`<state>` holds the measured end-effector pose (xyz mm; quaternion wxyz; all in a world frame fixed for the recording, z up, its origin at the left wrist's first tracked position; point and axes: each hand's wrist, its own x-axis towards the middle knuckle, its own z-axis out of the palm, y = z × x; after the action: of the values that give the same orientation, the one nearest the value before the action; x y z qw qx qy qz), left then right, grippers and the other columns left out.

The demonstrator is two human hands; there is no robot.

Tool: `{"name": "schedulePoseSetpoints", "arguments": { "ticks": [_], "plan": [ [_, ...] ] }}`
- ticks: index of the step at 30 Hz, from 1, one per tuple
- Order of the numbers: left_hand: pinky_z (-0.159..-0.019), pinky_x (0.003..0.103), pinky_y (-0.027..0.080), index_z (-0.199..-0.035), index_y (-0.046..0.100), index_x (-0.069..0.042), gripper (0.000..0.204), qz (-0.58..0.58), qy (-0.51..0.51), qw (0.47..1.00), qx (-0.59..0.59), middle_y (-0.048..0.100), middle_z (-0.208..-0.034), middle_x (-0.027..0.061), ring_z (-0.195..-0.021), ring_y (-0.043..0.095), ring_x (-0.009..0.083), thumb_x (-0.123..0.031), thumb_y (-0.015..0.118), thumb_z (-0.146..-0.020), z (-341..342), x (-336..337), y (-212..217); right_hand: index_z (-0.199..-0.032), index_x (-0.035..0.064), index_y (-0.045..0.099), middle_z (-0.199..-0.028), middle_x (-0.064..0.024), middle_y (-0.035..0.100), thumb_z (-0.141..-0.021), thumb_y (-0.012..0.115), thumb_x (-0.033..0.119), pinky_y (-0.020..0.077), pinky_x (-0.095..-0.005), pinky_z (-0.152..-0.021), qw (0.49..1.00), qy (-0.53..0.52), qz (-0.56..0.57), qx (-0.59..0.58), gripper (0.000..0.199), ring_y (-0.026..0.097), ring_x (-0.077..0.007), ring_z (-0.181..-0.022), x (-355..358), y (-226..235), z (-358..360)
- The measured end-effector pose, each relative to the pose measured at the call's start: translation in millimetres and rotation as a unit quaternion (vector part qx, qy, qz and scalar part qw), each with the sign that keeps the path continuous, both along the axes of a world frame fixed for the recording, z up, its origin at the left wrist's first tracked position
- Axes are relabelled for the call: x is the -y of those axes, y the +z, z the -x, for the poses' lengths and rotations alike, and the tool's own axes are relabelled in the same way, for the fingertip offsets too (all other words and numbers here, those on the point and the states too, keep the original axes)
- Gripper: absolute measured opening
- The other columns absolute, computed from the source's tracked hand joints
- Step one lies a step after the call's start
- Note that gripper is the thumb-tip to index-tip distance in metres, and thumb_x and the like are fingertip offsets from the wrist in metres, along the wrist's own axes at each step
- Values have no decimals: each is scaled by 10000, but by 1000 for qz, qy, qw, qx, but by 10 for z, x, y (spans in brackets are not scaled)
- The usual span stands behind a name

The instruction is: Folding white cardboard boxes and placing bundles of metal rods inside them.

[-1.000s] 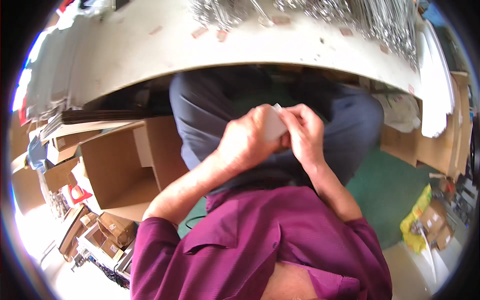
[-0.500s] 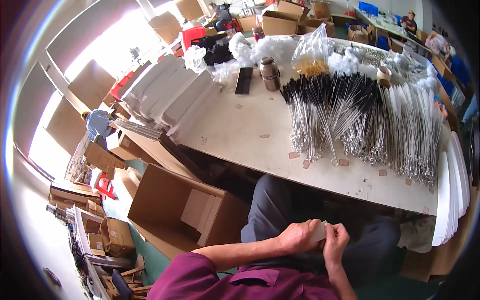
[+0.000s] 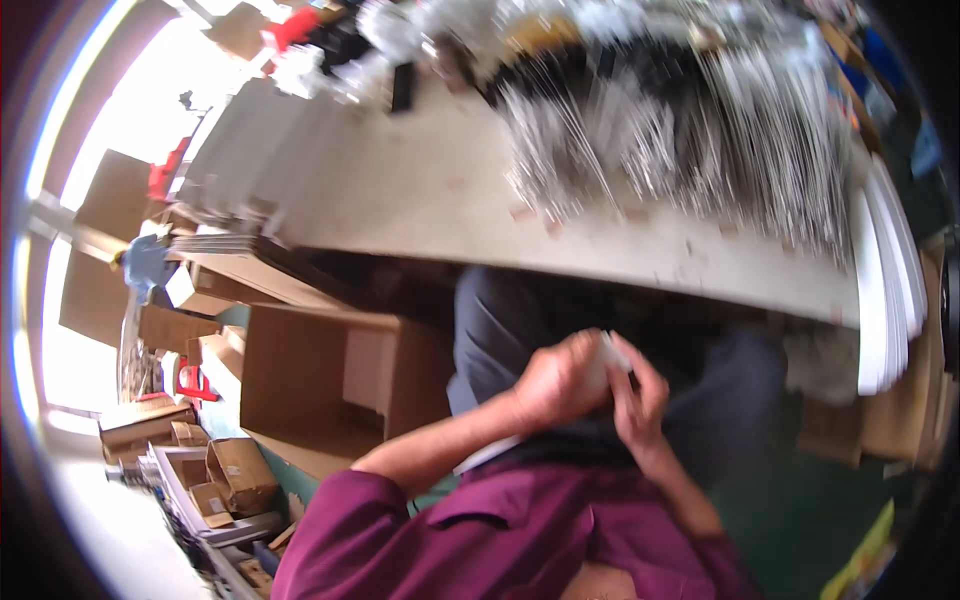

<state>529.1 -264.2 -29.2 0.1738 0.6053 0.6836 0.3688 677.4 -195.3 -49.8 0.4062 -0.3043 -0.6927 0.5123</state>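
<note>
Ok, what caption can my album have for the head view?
Left hand and right hand hold a small whitish piece near a crowded table and open cardboard box.

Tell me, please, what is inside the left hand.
The left hand holds a white piece, blurred; its edge shows toward the right hand, while the part within the grip is covered.

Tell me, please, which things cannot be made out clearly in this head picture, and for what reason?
- White piece, head view: its full shape is hidden by the left hand and the right hand.
- Wires, head view: blur hides their separate ends.
- Yellow bag-like thing, head view: cut off by the lower edge.
</note>
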Motion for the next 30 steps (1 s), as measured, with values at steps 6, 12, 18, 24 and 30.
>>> {"name": "schedulePoseSetpoints", "arguments": {
  "ticks": [6,12,18,24,30],
  "plan": [
    [-702,457,598,-1121,591,-10,451,41,18,999,-3,698,-974,215,-864,713,406,-174,791,-751,-24,-84,70,-1271,-9,668,-913,-160,754,-953,712,106,555,-283,-673,1000,13,21,7,341,709,-117,-762,-14,-24,4],
    [-778,470,593,-1167,582,2,522,100,12,995,19,702,-1029,214,-929,711,397,-205,801,-741,-67,-50,76,-1280,-22,657,-902,-152,750,-966,712,131,557,-280,-679,1000,10,-8,3,353,720,-146,-759,17,-75,-42],
    [-804,472,588,-1161,580,8,533,135,25,989,49,700,-1033,216,-947,707,397,-232,806,-742,-96,-38,108,-1290,-36,645,-932,-149,754,-981,696,134,567,-282,-706,996,24,88,-4,357,721,-134,-806,76,-2,-49],
    [-780,460,592,-1176,578,7,539,142,52,985,78,698,-1036,218,-921,713,394,-261,804,-767,-118,16,52,-1314,-44,624,-993,-164,759,-992,683,138,568,-275,-740,996,48,82,-2,374,723,-142,-865,68,-57,-58],
    [-773,449,594,-1201,583,11,552,134,51,987,67,701,-1041,220,-918,716,395,-267,803,-778,-149,9,48,-1313,-51,619,-1062,-206,751,-994,675,116,567,-293,-807,998,10,61,33,365,738,-194,-931,107,3,-47]
  ]
}}
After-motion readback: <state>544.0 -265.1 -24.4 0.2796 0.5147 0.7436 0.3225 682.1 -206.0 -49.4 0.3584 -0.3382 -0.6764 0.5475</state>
